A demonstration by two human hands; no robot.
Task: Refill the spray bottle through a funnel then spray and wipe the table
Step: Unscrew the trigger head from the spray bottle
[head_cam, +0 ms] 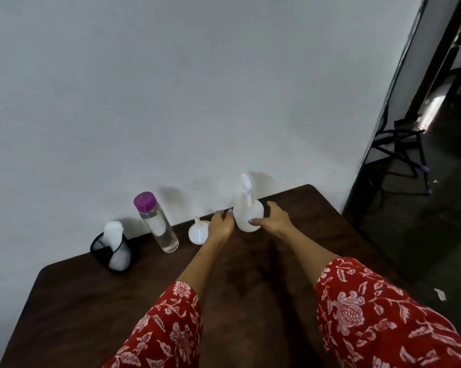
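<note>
A white translucent spray bottle with its trigger head on stands upright at the far edge of the dark wooden table. My right hand is wrapped around the bottle's right side, thumb across its front. My left hand is just left of the bottle, fingers apart, fingertips close to it; whether it touches is unclear. A white funnel lies upside down beside my left hand. A clear water bottle with a purple cap stands further left.
A black mesh holder with a white cloth in it stands at the far left of the table. A white wall runs right behind the objects. To the right, beyond the table edge, are a dark floor and a black stand.
</note>
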